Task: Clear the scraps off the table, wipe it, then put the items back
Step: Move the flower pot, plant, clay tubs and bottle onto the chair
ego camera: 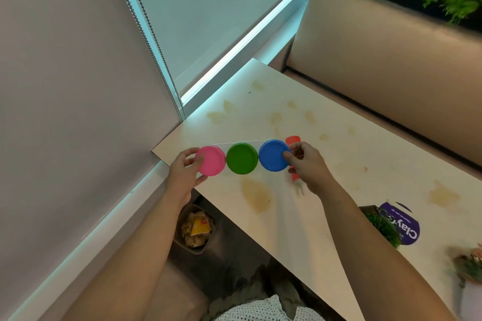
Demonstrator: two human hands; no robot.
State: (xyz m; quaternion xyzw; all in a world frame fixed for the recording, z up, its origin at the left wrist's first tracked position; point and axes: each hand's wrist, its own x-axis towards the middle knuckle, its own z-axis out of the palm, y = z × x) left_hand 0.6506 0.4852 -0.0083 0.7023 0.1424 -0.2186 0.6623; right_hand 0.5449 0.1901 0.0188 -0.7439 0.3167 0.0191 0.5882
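Our left hand (184,173) and right hand (309,169) grip the tub row (242,158) over the counter (339,138), fingers (287,156) curled round its ends.

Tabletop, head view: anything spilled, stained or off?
Yes: yellow-brown blotches dot the white table, the biggest near the front edge below the green lid. They look like unwiped stains, possibly a faded print. Nothing looks tipped or broken.

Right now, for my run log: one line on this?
left hand grips pink end | right hand pinches blue end | row of pink, green, blue round lids | at corner of stained white table
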